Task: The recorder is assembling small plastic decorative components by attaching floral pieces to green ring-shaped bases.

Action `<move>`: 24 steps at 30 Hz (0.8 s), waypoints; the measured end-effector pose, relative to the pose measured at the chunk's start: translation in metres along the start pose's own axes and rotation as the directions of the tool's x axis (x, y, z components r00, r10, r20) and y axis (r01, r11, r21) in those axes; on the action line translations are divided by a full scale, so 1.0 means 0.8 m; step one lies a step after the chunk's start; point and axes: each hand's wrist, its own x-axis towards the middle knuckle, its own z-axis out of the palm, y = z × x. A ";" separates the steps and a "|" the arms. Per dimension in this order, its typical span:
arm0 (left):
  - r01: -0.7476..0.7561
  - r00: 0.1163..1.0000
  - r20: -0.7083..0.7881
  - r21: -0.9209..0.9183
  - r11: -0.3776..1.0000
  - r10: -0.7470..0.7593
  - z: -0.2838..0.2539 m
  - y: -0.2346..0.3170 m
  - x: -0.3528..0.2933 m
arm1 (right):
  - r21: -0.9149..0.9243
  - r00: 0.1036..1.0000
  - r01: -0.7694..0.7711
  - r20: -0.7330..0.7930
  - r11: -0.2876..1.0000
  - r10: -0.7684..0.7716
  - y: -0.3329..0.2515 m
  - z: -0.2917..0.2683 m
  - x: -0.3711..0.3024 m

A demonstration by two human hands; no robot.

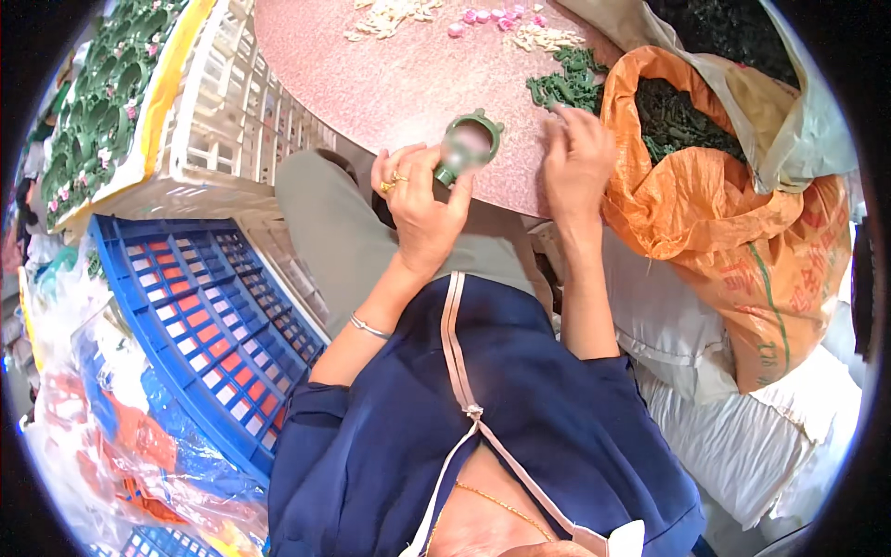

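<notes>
My left hand [419, 193], wearing a gold ring, grips a green plastic ring-shaped piece [493, 136] with small knobs around its rim. It is held upright over the near edge of the pink speckled round table [353, 84]; its middle and lower part are blurred. To the right, my right hand [580, 165] hovers at the table edge with fingers loosely bent and apart. Its fingertips are next to a heap of small dark green plastic pieces [568, 84]. Nothing shows in that hand, though the finger undersides are hidden.
Pink rose-shaped pieces [499, 16] and cream-coloured slips [394, 17] lie on the table's far side. An orange woven sack [687, 209] of dark green pieces stands right. Left are a white crate [237, 93], finished green pieces [111, 102] on top, and a blue crate [200, 316].
</notes>
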 end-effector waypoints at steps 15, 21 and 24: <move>0.020 0.998 -0.067 0.040 0.999 -0.018 0.012 -0.009 0.007 | 0.097 0.967 0.129 0.207 0.987 -0.147 -0.025 -0.009 -0.008; 0.042 0.997 -0.068 0.027 0.999 -0.040 0.013 -0.009 0.006 | 0.435 0.958 -0.149 0.286 0.888 0.021 -0.036 -0.016 -0.019; 0.040 0.998 -0.053 0.009 0.999 -0.039 0.012 -0.009 0.005 | 0.612 0.934 -0.141 0.343 0.778 -0.101 -0.058 -0.029 -0.005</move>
